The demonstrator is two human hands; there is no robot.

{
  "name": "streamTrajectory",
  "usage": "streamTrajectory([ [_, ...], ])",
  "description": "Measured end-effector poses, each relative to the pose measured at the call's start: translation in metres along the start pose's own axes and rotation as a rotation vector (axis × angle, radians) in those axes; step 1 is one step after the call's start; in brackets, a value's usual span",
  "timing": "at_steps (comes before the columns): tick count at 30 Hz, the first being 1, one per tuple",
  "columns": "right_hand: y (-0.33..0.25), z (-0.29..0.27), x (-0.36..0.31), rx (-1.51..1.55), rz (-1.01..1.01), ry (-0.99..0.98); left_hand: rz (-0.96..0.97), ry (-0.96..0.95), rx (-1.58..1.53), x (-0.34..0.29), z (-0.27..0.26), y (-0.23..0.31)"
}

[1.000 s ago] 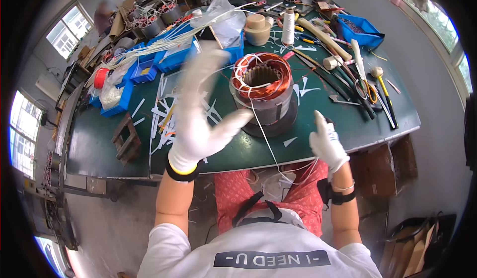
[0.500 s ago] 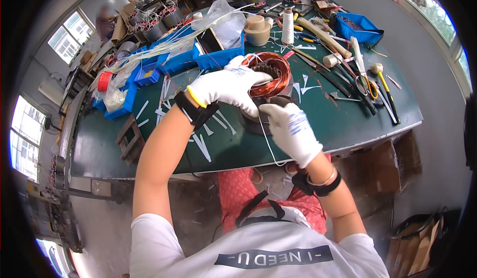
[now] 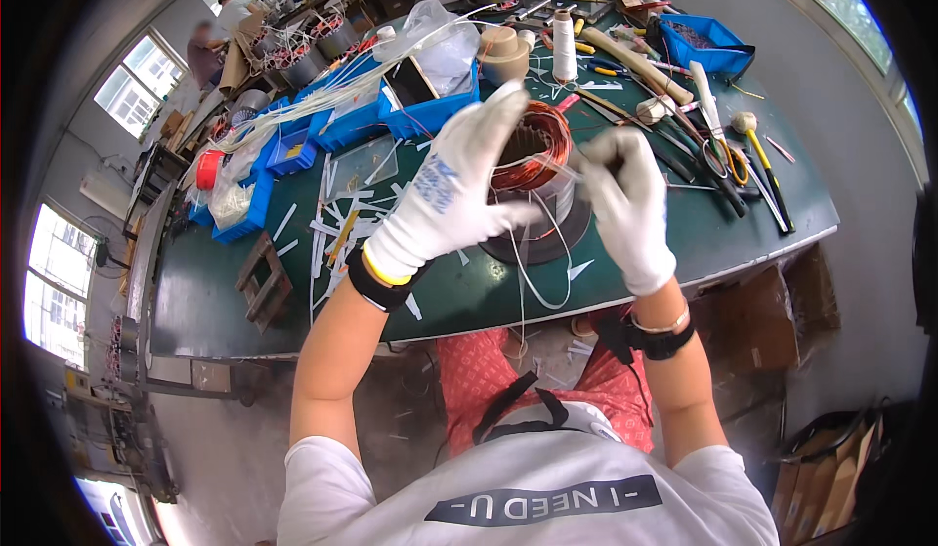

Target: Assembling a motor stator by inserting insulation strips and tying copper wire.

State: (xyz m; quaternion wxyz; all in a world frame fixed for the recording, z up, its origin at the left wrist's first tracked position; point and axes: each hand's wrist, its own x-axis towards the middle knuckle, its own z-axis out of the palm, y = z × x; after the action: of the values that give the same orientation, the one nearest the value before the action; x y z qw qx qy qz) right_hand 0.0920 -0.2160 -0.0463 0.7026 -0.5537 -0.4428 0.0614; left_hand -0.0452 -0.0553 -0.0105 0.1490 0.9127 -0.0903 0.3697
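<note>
A motor stator with copper-orange wire windings (image 3: pixel 549 138) stands upright on a dark round base (image 3: pixel 562 243) near the table's front edge. White cord (image 3: pixel 567 295) hangs from it in a loop and drops past the edge. Against the stator's left side is my left hand (image 3: pixel 451 183), in a white glove, thumb and fingers spread wide around the near side and nothing gripped. To the right of the windings, my gloved right hand (image 3: pixel 630 209) pinches a stretch of white cord drawn out from the coil. Its fingertips are slightly blurred.
Blue bins (image 3: pixel 430 114) with plastic bags and long pale sleeving line the back left. White paper strips (image 3: pixel 342 238) and a small wooden frame (image 3: pixel 264 280) lie left. Rightward are scissors (image 3: pixel 735 167), a mallet (image 3: pixel 760 170), a thread cone (image 3: pixel 564 48) and tape rolls (image 3: pixel 503 53).
My left hand has come off the coil top and spread at its left side. My right hand has moved up and right, pulling cord outward. More of the stator and its base shows.
</note>
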Motion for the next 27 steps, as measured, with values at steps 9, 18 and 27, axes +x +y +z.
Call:
streamTrajectory([
  [9, 0.009, -0.021, -0.047, 0.268, 0.272, -0.261, -0.278, -0.173, -0.040, -0.015, 0.008, -0.007],
  [18, 0.068, -0.267, -0.205, 0.644, 0.448, 0.707, -0.215, -0.002, -0.012, -0.022, 0.023, -0.010],
  [27, 0.012, -0.208, -0.189, 0.138, 0.945, 0.347, -0.160, 0.003, -0.016, -0.015, 0.024, -0.004],
])
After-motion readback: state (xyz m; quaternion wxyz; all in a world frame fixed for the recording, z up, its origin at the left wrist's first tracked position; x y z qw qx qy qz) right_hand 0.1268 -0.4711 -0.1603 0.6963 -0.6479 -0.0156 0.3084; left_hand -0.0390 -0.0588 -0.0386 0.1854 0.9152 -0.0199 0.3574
